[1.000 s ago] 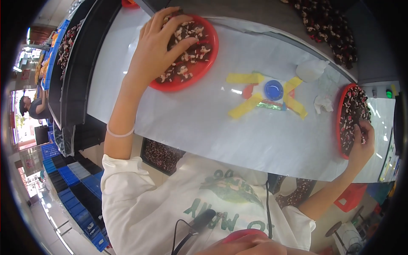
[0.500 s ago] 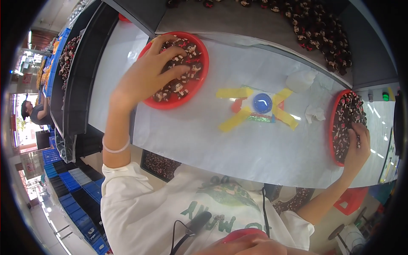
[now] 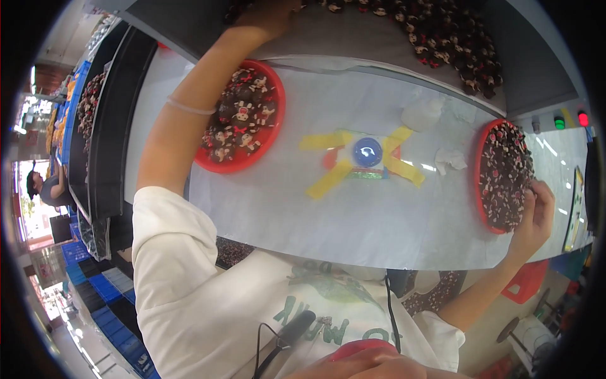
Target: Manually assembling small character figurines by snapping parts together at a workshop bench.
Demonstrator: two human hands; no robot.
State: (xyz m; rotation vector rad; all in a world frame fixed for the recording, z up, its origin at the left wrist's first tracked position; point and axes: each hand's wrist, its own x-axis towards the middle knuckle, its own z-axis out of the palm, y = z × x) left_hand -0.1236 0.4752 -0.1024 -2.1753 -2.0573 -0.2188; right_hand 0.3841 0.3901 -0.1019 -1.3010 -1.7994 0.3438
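Left hand [image 3: 268,16] has left the red tray [image 3: 268,142], reaching beyond it.

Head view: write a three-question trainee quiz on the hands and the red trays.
1. True or false: the left hand rests in the left red tray.
2. Which hand touches the right red tray? A left, B right, C neither.
3. Fill in: the blue round cap sits where the ____ tape strips cross.

Key:
1. False; it reaches past that tray to the dark small pieces on the grey belt.
2. B; the right hand is at its near edge.
3. Yellow.
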